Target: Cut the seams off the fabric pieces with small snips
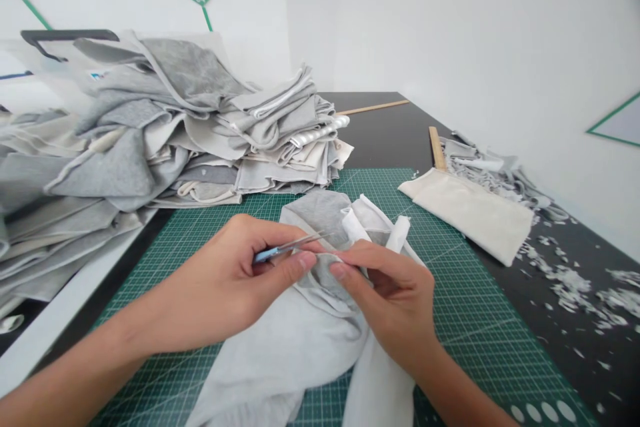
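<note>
Holding small snips to a grey garment point(320, 213) between two hands at the centre of the frame.

The left hand point(225, 280) has its grip closed round the blue-handled snips point(280, 250), and the right hand point(395, 287) has its grip pinched on a fold of the cloth. The blade tips lie just beside the right fingertips point(339, 271), so a slip could nick a finger or cut into the fabric. Both wrists angle inward, with the forearms entering from the lower corners over a green cutting mat point(450, 320). A fabric pile point(150, 140) sits at upper left. Scraps point(565, 280) litter the dark surface point(380, 133) at right.
</note>
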The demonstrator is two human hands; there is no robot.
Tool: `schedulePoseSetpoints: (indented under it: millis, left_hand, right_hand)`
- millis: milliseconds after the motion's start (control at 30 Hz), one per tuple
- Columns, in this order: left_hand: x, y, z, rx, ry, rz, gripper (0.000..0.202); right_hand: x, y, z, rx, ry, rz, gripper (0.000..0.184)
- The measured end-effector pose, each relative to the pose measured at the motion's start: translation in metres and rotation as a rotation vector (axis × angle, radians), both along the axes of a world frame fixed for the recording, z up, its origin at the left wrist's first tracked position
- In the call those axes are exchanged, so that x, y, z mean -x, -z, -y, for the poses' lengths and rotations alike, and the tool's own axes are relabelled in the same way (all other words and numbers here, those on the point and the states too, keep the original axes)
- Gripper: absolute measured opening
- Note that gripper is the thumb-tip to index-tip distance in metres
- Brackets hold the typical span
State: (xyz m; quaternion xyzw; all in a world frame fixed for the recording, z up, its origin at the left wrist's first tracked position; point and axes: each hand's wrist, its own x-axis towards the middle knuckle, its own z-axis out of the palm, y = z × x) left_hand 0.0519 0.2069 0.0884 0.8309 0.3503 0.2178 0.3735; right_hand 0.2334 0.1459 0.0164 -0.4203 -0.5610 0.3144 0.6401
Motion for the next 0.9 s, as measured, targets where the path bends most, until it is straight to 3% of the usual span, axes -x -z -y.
schedulePoseSetpoints:
  millis: [100,233,367,567,633,733,900]
  left_hand:
    - [0.006,-0.002,0.000,0.060,0.013,-0.027,0.026]
    - [0.017,-0.006,0.004,-0.134,-0.073,-0.057,0.029]
    - [0.021,-0.010,0.011,-0.234,-0.012,-0.223,0.034]
    - [0.016,-0.016,0.015,-0.148,-0.007,-0.299,0.035]
    - [0.019,-0.013,0.018,-0.164,-0.041,-0.355,0.036]
    - [0.026,-0.003,0.027,-0.340,-0.100,-0.411,0.036]
    - [0.026,0.009,0.040,-0.542,-0.078,-0.407,0.041]
  right_hand:
    - [-0.001,0.000,0.001,0.009,-0.006,-0.012,0.014]
    - [-0.002,-0.001,0.003,0.004,-0.025,-0.005,0.015]
    - [-0.003,-0.001,0.005,-0.014,-0.034,0.002,0.017]
    - [-0.003,0.000,0.006,-0.023,-0.025,-0.019,0.015]
    - [-0.003,0.000,0.006,-0.016,-0.013,-0.033,0.014]
    - [-0.003,-0.001,0.007,-0.015,-0.002,-0.045,0.012]
    - [-0.001,-0.002,0.007,0.007,0.002,-0.061,0.010]
